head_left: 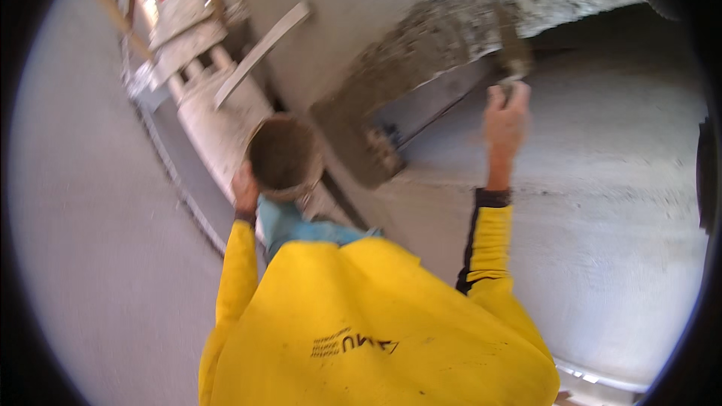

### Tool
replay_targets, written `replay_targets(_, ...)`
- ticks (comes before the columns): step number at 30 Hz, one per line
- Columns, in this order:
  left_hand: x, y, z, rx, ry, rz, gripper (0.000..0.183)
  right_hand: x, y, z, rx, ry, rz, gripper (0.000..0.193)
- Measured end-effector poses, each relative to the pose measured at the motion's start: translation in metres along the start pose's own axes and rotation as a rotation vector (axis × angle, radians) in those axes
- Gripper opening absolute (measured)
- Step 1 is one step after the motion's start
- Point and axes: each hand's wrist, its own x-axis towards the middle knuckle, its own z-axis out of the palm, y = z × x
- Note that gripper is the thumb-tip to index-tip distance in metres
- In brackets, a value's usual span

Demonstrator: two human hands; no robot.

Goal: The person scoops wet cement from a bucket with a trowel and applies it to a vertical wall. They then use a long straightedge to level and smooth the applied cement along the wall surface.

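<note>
Plastering in progress, viewed from above over a yellow shirt (376, 323) filling the lower centre of the frame.

Right hand (505, 124), upper right of centre, is closed around the handle of a trowel (514, 49). The blade is pressing against the wet mortar band (451, 37) on the wall. The grip looks firm, but the picture is blurred, so I can't tell the exact finger placement.

Left hand (244, 194), centre left, is gripping the rim of a round pan (284, 156) loaded with dark mortar. The pan is being held just beside the chest, well apart from the trowel, with a blue cloth (301, 227) showing right below it.

Progress, judging from the surface:
- A rough, grey, speckled coat is covering a curved band running from the top right down to the centre, ending in a thick dark patch (361, 146) beside the pan.
- That band is looking unlevelled and coarse, not floated yet.
- The wall (602, 240) at right and lower right is looking paler and smoother. Can't tell whether that's finished coat or bare substrate.
- The pan is holding plenty of mortar, so more application looks likely.

Call it partway: one strip is laid on, spreading and smoothing are left.

Upper left of the frame: a scaffold plank (214, 116) crusted with mortar, and a pale straightedge (263, 51) leaning across it, untouched. Grey floor (83, 218) is filling the left side.
</note>
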Motion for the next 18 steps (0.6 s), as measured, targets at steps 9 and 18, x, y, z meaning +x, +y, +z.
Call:
replay_targets(9,-0.008,0.044,-0.012,-0.069,-0.097,0.054,0.04,-0.166,-0.04,0.104,-0.243,-0.791,-0.639,0.024)
replay_targets(18,-0.024,0.1,0.006,0.165,-0.272,0.104,0.039,-0.238,-0.068,0.214,-0.493,-0.516,-1.197,0.021)
